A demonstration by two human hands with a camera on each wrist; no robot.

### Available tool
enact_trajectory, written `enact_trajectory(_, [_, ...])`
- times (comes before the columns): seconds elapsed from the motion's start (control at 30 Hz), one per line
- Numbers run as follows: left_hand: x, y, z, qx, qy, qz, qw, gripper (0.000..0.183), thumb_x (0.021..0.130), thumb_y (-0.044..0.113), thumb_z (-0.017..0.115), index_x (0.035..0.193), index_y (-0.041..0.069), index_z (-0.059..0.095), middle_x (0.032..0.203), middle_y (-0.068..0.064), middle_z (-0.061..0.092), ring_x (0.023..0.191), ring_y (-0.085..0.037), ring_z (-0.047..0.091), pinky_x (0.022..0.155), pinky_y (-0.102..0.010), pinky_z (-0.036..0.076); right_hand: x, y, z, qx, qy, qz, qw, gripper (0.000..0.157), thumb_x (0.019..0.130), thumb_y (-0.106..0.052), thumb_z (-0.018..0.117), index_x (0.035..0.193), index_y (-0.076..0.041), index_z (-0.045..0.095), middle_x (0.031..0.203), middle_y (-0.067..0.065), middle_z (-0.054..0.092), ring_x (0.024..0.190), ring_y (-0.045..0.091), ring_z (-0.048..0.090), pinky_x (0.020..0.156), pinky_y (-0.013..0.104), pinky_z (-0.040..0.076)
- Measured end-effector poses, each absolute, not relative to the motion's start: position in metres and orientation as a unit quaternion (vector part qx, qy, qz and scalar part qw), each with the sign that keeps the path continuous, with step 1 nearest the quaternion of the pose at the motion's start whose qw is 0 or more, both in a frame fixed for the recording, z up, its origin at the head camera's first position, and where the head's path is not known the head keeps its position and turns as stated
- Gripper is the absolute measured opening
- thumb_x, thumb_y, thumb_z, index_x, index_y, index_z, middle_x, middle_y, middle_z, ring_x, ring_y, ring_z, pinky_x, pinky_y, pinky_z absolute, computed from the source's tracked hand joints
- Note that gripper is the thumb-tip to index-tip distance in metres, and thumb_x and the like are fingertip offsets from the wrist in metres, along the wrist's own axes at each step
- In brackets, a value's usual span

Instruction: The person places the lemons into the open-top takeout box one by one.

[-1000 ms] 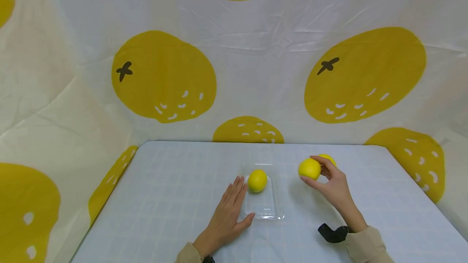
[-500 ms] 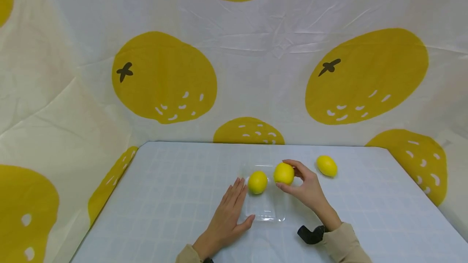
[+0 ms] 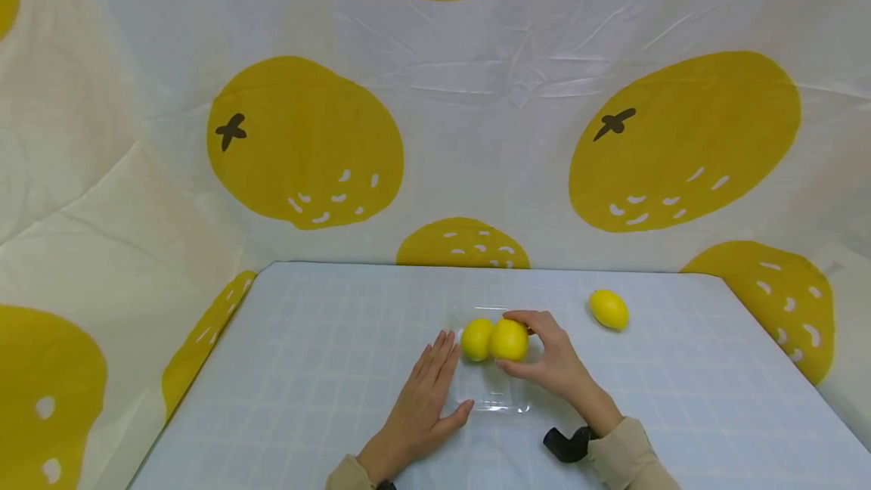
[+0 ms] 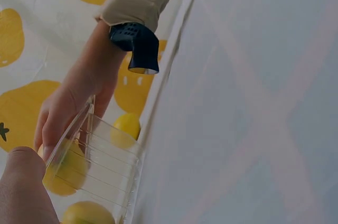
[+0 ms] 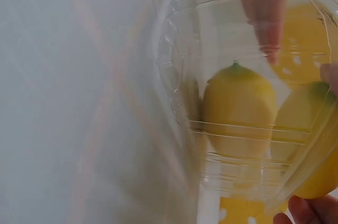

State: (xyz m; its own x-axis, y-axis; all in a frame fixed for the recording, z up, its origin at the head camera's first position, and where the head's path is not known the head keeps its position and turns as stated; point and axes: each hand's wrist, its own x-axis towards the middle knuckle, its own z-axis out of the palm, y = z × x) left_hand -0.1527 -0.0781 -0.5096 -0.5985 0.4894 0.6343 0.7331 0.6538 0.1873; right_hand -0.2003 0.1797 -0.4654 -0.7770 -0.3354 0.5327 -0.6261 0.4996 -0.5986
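A clear plastic container (image 3: 491,402) lies in front of me on the table, one lemon (image 3: 475,340) inside. My left hand (image 3: 423,399) lies along the container's left side, fingers straight. Between thumb and fingers my right hand (image 3: 554,358) holds a second lemon (image 3: 510,340) at the container, right beside the first. The right wrist view shows, through the clear wall, the green-tipped lemon (image 5: 240,110) in the container and the held lemon (image 5: 319,174) close by. In the left wrist view, the held lemon (image 4: 64,174) shows behind the container wall (image 4: 113,155).
A third lemon (image 3: 609,310) lies on the table to the right of the container. Pale checked cloth (image 3: 327,339) covers the table. A curtain (image 3: 476,134) printed with yellow fruit hangs behind it. A black wrist mount (image 3: 568,445) sits by my right sleeve.
My right hand has carried its lemon leftward from beside the third lemon to the container, next to the lemon inside. The left hand has stayed in place.
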Motion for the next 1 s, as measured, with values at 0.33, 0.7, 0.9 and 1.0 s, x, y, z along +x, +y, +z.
enact_trajectory(0.33, [-0.153,-0.077,-0.51,-0.355,-0.864,-0.223,0.278,0.073,0.101,0.049,0.041,0.147,-0.007,0.038,0.161,-0.017,0.026,0.145,-0.037,0.03,0.113,-0.053,0.032,-0.196,0.171,-0.463,0.304,-0.865,0.361,0.171,0.068,0.067,-0.026,0.09,0.127,-0.011,0.064,0.126,-0.001,0.063,0.109,0.016,0.046,0.091,0.043,0.049])
enact_trajectory(0.7, [-0.153,-0.078,-0.511,-0.357,-0.864,-0.22,0.278,0.074,0.101,0.049,0.042,0.146,-0.009,0.039,0.156,-0.023,0.032,0.145,-0.037,0.03,0.117,-0.049,0.027,-0.195,0.165,-0.47,0.315,-0.883,0.294,0.186,0.069,0.065,-0.034,0.09,0.126,-0.013,0.066,0.118,-0.002,0.065,0.107,0.018,0.048,0.085,0.042,0.043])
enact_trajectory(0.9, [-0.153,-0.078,-0.51,-0.354,-0.866,-0.218,0.279,0.073,0.101,0.049,0.043,0.145,-0.009,0.041,0.156,-0.023,0.033,0.144,-0.037,0.031,0.117,-0.048,0.027,-0.192,0.163,-0.467,0.309,-0.893,0.27,0.185,0.07,0.063,-0.033,0.09,0.125,-0.011,0.067,0.115,0.001,0.067,0.108,0.023,0.049,0.083,0.043,0.042])
enact_trajectory(1.0, [-0.153,-0.078,-0.51,-0.352,-0.867,-0.216,0.277,0.073,0.101,0.049,0.043,0.145,-0.009,0.04,0.156,-0.023,0.033,0.144,-0.037,0.031,0.118,-0.047,0.026,-0.189,0.162,-0.464,0.293,-0.909,0.257,0.15,0.071,0.066,-0.034,0.089,0.128,-0.009,0.066,0.12,0.004,0.068,0.115,0.027,0.048,0.088,0.048,0.041])
